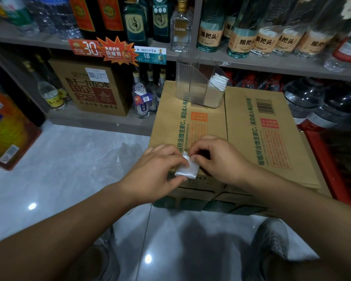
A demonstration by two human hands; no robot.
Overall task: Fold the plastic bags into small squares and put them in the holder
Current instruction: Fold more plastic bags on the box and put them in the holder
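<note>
Reference object: the cardboard box (251, 128), standing on the tiled floor (69, 169) in front of the shelf unit (109, 122).

1. Left of the box, on the floor and close against its left side, lies a loose heap of clear plastic bags (126, 157).
2. The left hand (160, 169) is over the near left corner of the box. Its thumb and curled fingers pinch the left side of the folded plastic bag (187, 169).
3. The folded plastic bag is a small white rectangle at the near left edge of the box top. Whether it rests on the box or is held just above it cannot be determined.
4. The right hand (217, 159) is over the near edge of the box, just right of the bag. Thumb and forefinger pinch the bag's far corner; the other fingers are curled.
5. The holder (190, 86), clear and ribbed, stands upright on the far left part of the box top. A stack of white folded squares (218, 81) sits in its right side.
6. Behind the box and above it, labelled bottles (267, 37) stand on the shelf.
7. On the floor, nearer than the box's right half, is a grey shoe (272, 240).
</note>
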